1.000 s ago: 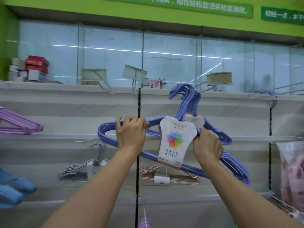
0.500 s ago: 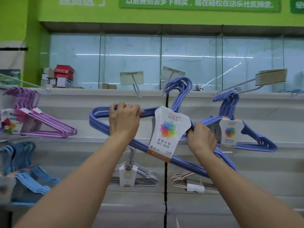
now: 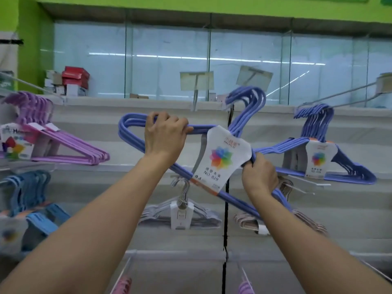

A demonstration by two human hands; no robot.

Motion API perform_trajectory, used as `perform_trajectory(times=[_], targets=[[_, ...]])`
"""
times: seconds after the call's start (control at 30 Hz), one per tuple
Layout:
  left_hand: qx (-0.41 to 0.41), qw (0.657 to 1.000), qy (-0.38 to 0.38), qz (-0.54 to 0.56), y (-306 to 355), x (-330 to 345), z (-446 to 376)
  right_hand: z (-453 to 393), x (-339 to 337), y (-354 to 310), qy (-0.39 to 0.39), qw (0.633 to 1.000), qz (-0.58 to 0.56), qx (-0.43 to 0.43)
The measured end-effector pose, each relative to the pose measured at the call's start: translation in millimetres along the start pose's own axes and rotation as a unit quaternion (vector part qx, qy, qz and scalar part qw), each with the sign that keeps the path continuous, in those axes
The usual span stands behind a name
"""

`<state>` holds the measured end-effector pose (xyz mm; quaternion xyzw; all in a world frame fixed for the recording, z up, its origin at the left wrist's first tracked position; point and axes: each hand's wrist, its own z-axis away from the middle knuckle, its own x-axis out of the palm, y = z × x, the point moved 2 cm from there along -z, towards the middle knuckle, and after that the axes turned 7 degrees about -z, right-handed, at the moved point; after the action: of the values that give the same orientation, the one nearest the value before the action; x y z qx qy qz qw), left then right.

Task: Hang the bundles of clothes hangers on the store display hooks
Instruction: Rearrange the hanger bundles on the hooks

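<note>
Both hands, left point(image 3: 164, 134) and right point(image 3: 259, 177), grip the blue bundle point(image 3: 220, 160), fingers wrapped around it; level it, then guide its hooks onto a free peg left of the hung bundle point(image 3: 318, 158).

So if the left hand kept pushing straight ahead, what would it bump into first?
Probably the pale back wall of the display. The left hand grips the blue hanger bundle and reaches forward and up; no hook or other bundle shows right behind it, though depth is hard to judge.

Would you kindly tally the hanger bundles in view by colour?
Periwinkle blue: 2, one held, one hung
Purple: 2
Light blue: 1
White: 1
Beige-pink: 1
Pink: 1
Total: 8
</note>
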<state>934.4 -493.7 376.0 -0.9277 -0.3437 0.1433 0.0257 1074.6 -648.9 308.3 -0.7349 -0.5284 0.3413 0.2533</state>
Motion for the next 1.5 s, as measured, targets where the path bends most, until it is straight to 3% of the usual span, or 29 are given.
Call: perform_trajectory(times=[0.1, 0.23, 0.47, 0.57, 0.77, 1.13, 1.5], targets=[[-0.006, 0.999, 0.041, 0.006, 4.2, 0.5, 9.1, 0.3, -8.9, 2.0, 0.012, 1.0, -0.007, -0.016], [-0.024, 1.0, 0.009, -0.005, 16.5, -13.4, 29.7, 13.0, -24.8, 12.9, -0.005, 1.0, -0.004, -0.021], [-0.019, 0.983, -0.184, 0.0, 76.1, -45.1, 87.4, 40.6, -49.3, 55.8, -0.045, 0.999, 0.02, -0.017], [-0.03, 0.972, -0.233, 0.033, 98.2, -46.0, 111.0, 54.2, -61.9, 83.2, -0.062, 0.997, 0.032, -0.01], [-0.048, 0.924, -0.36, 0.119, 124.6, -35.7, 165.6, 88.3, -88.8, 131.7, -0.091, 0.993, 0.071, -0.033], [-0.1, 0.851, -0.451, 0.25, 182.0, 9.1, 279.9, 150.3, -98.2, 221.5, -0.169, 0.979, 0.112, 0.03], [-0.124, 0.829, -0.465, 0.285, 209.0, 6.5, 288.5, 153.4, -120.8, 239.1, -0.171, 0.976, 0.111, 0.08]])
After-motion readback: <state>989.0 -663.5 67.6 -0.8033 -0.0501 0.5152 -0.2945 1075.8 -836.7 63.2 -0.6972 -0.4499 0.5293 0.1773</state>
